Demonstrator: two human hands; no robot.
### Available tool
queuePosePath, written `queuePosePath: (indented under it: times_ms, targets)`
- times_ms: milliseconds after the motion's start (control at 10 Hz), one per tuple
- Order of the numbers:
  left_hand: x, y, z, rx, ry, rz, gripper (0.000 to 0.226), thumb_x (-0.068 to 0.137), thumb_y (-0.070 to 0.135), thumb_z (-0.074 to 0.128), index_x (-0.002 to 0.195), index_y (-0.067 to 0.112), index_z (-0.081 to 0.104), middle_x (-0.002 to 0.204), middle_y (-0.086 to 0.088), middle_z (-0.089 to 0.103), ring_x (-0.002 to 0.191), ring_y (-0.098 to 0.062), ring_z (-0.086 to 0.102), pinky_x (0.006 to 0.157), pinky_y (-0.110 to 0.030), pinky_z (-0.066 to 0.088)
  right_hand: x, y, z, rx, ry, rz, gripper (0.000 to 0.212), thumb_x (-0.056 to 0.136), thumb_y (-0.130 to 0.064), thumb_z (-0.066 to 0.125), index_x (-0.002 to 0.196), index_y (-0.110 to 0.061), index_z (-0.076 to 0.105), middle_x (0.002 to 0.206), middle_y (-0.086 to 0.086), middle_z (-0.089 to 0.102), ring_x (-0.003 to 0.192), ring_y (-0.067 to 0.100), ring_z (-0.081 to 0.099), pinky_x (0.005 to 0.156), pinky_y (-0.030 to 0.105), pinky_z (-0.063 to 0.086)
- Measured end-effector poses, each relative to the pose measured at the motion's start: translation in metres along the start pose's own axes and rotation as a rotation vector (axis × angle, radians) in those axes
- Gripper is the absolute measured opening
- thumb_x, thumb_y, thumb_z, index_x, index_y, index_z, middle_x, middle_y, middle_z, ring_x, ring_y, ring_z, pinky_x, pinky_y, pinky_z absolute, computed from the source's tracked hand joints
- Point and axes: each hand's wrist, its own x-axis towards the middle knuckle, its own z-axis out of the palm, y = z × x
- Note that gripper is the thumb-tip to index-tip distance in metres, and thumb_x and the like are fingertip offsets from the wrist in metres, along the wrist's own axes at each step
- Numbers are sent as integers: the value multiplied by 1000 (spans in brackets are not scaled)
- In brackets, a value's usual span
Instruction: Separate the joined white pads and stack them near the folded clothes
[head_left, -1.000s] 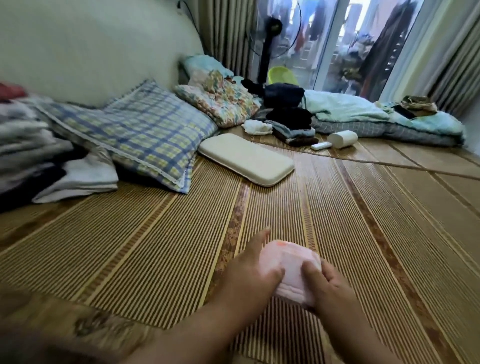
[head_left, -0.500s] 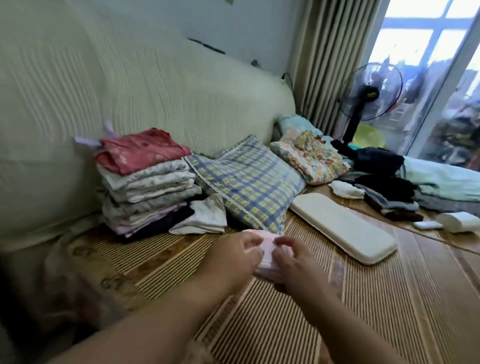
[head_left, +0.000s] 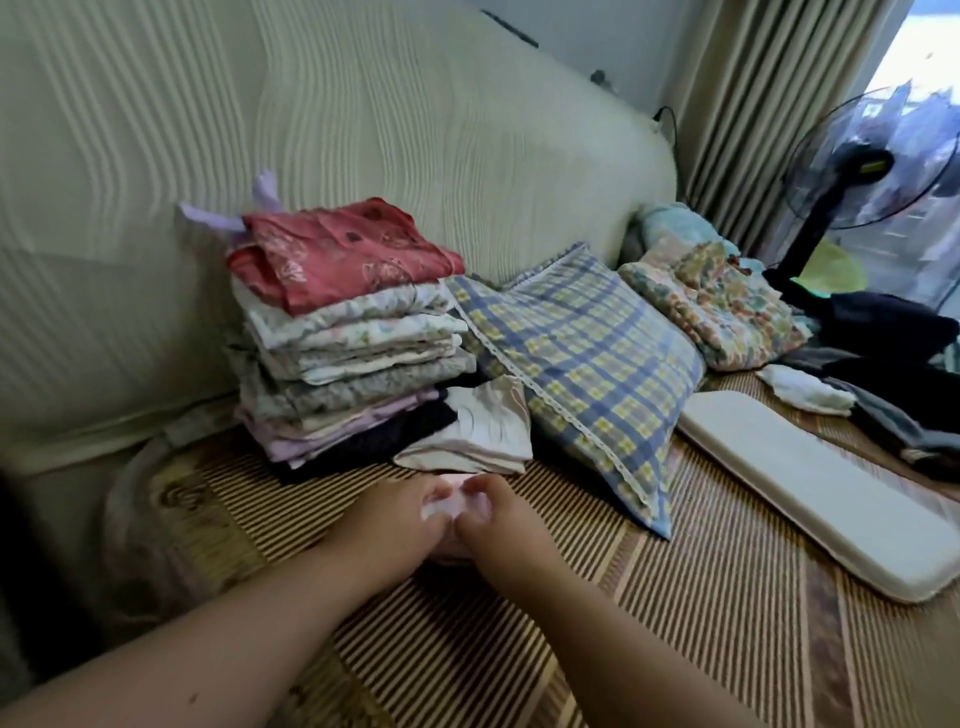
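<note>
Between the two hands, the pads (head_left: 453, 503) sat low over the mat (head_left: 675, 623), a pale pink-white bundle mostly hidden by fingers. The left hand (head_left: 395, 527) gripped the pads from one side with curled fingers, and the right hand (head_left: 501, 525) gripped them from the other, thumbs nearly meeting on top. Whether the pads were joined or already apart could not be told.

Just beyond the hands lay a folded cream cloth (head_left: 480, 431), resting against the foot of the clothes (head_left: 348, 343), a tall folded stack topped by a red piece, beyond and slightly left of the left hand. Behind the stack rose a ribbed pale backrest (head_left: 363, 130). Beyond and to the right of the right hand leaned a plaid pillow (head_left: 582, 364), touching the stack. Farther right lay a floral pillow (head_left: 727, 306), a long cream cushion (head_left: 810, 483) flat on the mat, a white cloth (head_left: 805, 392) and dark garments (head_left: 883, 322). A fan (head_left: 852, 166) stood far right beside a curtain (head_left: 753, 78).
</note>
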Motion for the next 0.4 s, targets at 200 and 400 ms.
queuePosePath:
  times_ms: [200, 400]
  targets:
    - [6, 2, 10, 61, -8, -2, 37, 84, 44, 51, 118, 34, 57, 119, -7, 61, 103, -25, 59, 87, -38, 49, 12, 17, -5, -194, 0, -66, 47, 82, -47, 50, 128, -41, 42, 127, 3, 43, 91, 11, 45, 69, 23, 41]
    - [-5, 28, -17, 164, 129, 17, 40, 82, 52, 51, 117, 34, 57, 123, -6, 52, 106, -26, 55, 85, -37, 46, -9, -8, -42, -94, 229, -170, 33, 86, -47, 55, 113, -27, 57, 112, -3, 55, 82, 6, 56, 64, 20, 44]
